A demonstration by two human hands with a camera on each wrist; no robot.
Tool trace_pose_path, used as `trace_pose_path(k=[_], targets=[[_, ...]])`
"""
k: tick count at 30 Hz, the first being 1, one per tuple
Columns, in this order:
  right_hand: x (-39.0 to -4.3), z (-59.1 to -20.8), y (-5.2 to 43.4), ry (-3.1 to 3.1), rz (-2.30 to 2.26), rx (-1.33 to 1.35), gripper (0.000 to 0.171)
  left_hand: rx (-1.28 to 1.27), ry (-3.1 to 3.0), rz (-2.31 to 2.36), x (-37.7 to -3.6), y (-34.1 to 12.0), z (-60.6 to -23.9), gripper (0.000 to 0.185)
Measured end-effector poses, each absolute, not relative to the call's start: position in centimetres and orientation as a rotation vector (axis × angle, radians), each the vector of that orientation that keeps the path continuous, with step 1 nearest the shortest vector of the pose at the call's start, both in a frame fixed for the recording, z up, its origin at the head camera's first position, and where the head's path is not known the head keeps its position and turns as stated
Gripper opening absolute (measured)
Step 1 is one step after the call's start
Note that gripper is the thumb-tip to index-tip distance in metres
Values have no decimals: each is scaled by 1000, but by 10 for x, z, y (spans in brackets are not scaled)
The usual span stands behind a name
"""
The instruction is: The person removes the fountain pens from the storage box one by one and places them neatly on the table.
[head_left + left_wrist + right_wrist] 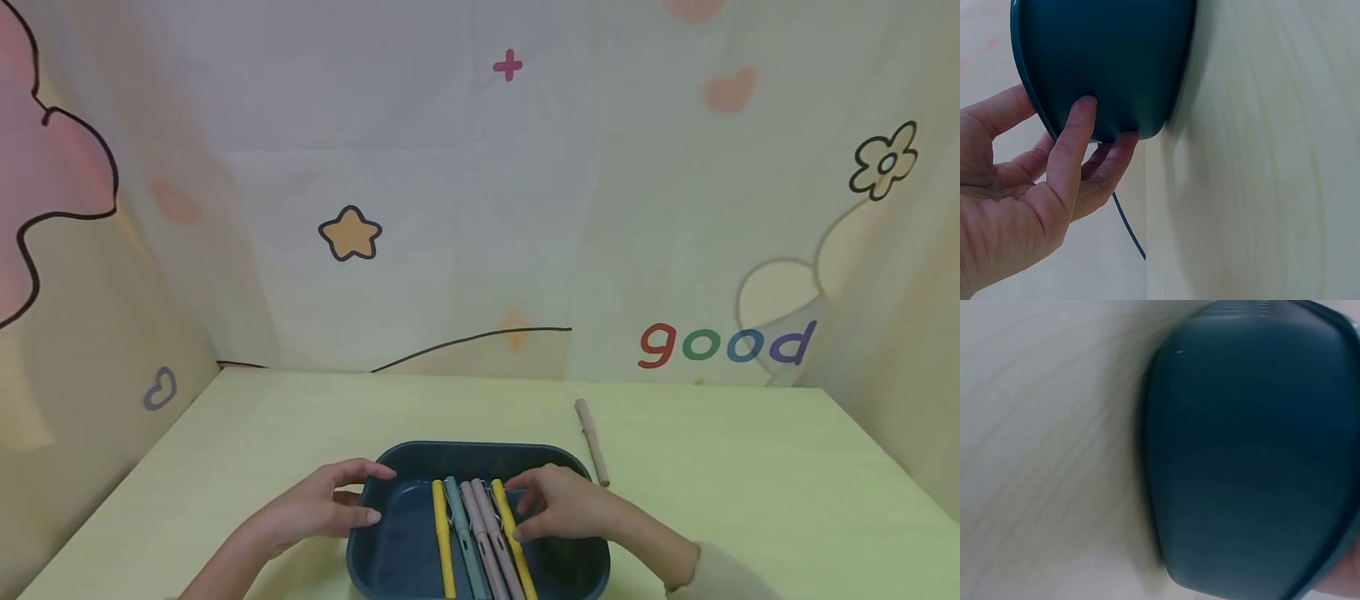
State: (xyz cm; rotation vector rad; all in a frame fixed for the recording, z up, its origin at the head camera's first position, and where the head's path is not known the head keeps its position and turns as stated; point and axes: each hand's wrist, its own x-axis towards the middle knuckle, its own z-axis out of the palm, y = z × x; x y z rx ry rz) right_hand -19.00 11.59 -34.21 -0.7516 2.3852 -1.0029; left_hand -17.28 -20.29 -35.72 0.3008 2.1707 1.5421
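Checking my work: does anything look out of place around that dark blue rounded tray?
One slim beige pen looks odd: it's on the pale yellow tabletop by the far right corner of the tray, while five yellow, teal and mauve pens lie together inside.

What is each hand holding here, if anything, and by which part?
The left hand grips the blue tray by its left end. The right hand is at the upper half of the rightmost yellow pen; a pinch cannot be confirmed.
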Motion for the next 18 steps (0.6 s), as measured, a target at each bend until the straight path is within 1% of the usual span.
trace_pose_path(k=[8, 18], targets=[[-190, -348, 109, 2434, -910, -702, 61, 295, 2179, 1539, -174, -202, -358, 52], [-192, -357, 100, 2389, -916, -585, 56, 291, 2196, 1532, -174, -201, -357, 51]])
